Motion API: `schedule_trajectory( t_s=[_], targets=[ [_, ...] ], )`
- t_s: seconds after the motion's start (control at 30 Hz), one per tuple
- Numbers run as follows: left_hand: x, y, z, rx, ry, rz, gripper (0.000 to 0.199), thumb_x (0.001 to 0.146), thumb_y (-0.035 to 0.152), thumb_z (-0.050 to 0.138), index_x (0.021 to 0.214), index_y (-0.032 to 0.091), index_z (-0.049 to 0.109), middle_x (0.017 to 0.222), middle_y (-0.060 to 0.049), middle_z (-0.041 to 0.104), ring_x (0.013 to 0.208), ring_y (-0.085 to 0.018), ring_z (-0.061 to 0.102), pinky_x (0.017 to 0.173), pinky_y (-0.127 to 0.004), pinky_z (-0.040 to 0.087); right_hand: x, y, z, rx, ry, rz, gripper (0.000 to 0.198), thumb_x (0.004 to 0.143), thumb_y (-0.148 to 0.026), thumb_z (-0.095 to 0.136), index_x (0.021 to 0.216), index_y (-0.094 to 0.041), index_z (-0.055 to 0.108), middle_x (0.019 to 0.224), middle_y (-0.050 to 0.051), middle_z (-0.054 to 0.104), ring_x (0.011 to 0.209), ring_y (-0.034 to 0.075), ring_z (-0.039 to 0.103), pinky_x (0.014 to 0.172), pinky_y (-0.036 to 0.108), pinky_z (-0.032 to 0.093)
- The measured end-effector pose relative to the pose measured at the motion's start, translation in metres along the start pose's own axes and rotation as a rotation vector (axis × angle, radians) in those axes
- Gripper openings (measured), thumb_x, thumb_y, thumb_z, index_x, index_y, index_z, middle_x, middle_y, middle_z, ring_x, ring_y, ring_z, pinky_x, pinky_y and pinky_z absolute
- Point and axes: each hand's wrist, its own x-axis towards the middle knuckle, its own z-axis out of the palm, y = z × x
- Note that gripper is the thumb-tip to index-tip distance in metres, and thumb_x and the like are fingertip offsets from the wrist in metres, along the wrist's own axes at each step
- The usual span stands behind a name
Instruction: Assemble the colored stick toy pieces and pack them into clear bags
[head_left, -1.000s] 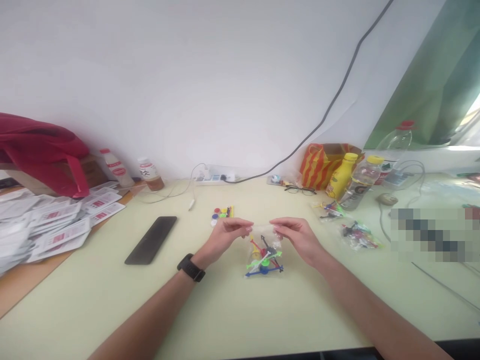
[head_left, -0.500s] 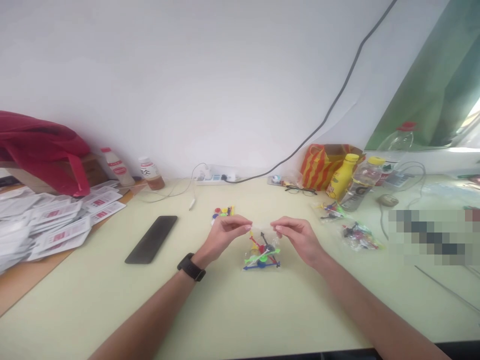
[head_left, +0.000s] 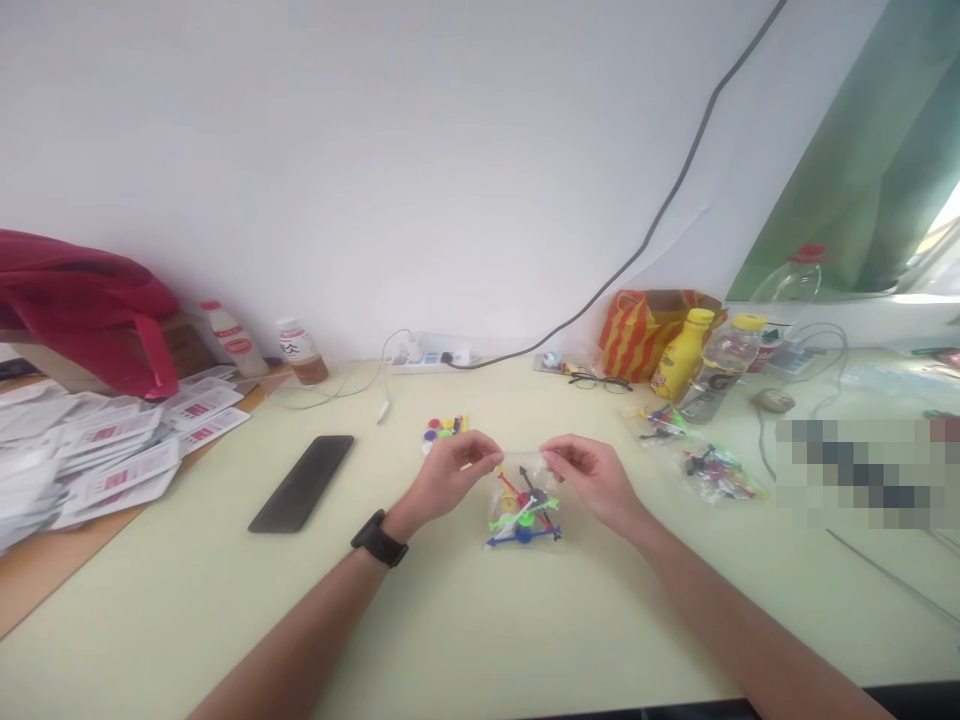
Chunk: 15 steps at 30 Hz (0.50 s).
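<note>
A clear plastic bag hangs or stands in front of me, with colourful arrow-shaped plastic pieces inside it in blue, green, red, black, yellow and white. My left hand pinches its upper left corner between thumb and fingertips. At the upper right corner, my right hand grips the film in the same way. Whether the bag's bottom rests on the table cannot be made out. Just behind my left hand lies a group of small coloured round pieces, partly covered by that hand.
Two more filled clear bags lie to the right, near a yellow bottle and a striped bag. A black phone is on the left, beside piled white packets. Eyeglasses and a power strip are along the wall.
My right hand has closed in slightly on the bag's upper right corner, and the bag's top edge looks more stretched between my hands. The camera view has shifted a little.
</note>
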Motion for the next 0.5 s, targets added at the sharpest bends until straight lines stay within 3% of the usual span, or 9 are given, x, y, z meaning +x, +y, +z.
schedule_trajectory(
  t_s=[0.23,0.43,0.5],
  targets=[
    [-0.0009,0.0005,-0.0021,-0.158,0.035,-0.025,0.017,0.088,0.031,0.077,0.097,0.018,0.082,0.095,-0.01,0.076,0.084,-0.02,0.068,0.078,-0.031,0.055,-0.0001,-0.0005,-0.0038,0.123,0.009,-0.049,0.02,0.086,-0.04,0.076,0.096,-0.024,0.083,0.077,0.002,0.068,0.074,0.018,0.061,0.074,0.035,0.051],
    [-0.0029,0.0041,-0.0016,-0.147,0.026,-0.028,0.016,0.087,0.031,0.079,0.089,0.016,0.082,0.095,-0.01,0.076,0.088,-0.021,0.069,0.078,-0.031,0.057,-0.0015,-0.0001,-0.0054,0.04,-0.031,-0.106,0.021,0.089,-0.04,0.073,0.094,-0.022,0.083,0.085,0.006,0.071,0.08,0.02,0.064,0.073,0.034,0.052],
    [-0.0025,0.0039,-0.0013,-0.159,0.027,-0.035,0.022,0.085,0.033,0.082,0.098,0.015,0.08,0.093,-0.01,0.075,0.086,-0.021,0.069,0.08,-0.032,0.058,-0.0016,0.0008,-0.0052,0.004,-0.016,-0.099,0.024,0.088,-0.04,0.074,0.1,-0.021,0.081,0.09,0.007,0.072,0.083,0.021,0.065,0.075,0.034,0.054]
  ],
)
